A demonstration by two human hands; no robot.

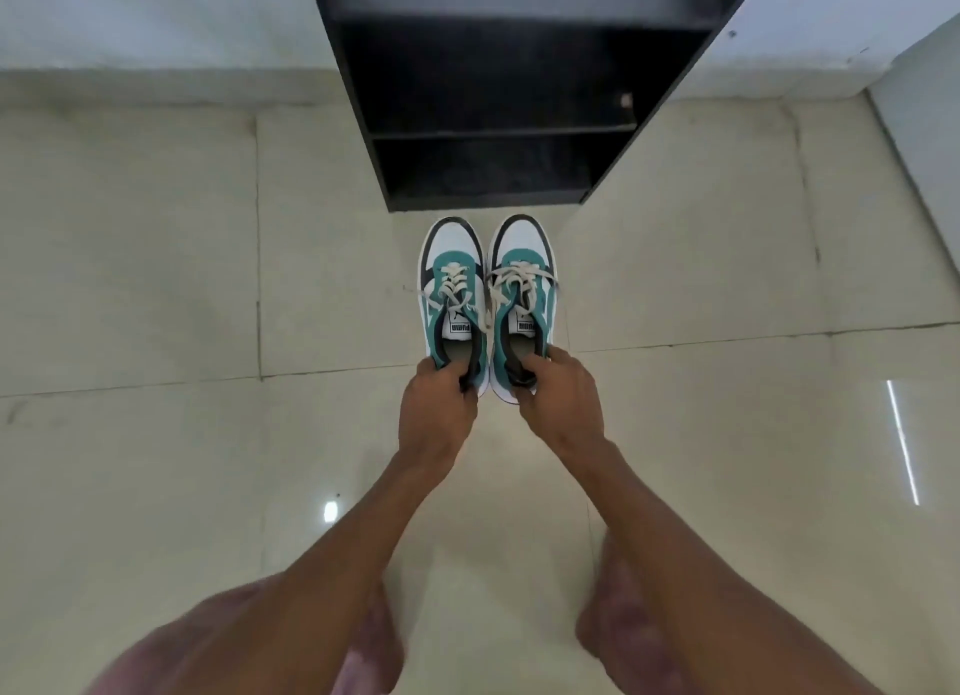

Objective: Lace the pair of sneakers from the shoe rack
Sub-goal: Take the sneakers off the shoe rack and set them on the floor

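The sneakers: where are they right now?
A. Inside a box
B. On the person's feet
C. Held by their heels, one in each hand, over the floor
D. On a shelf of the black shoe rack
C: the left hand grips the heel of the left sneaker, the right hand the right sneaker, in front of the shoe rack.

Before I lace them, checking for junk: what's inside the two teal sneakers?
Grey insoles show in the teal-and-white sneakers; hands grip the heels. Toe ends are hidden.
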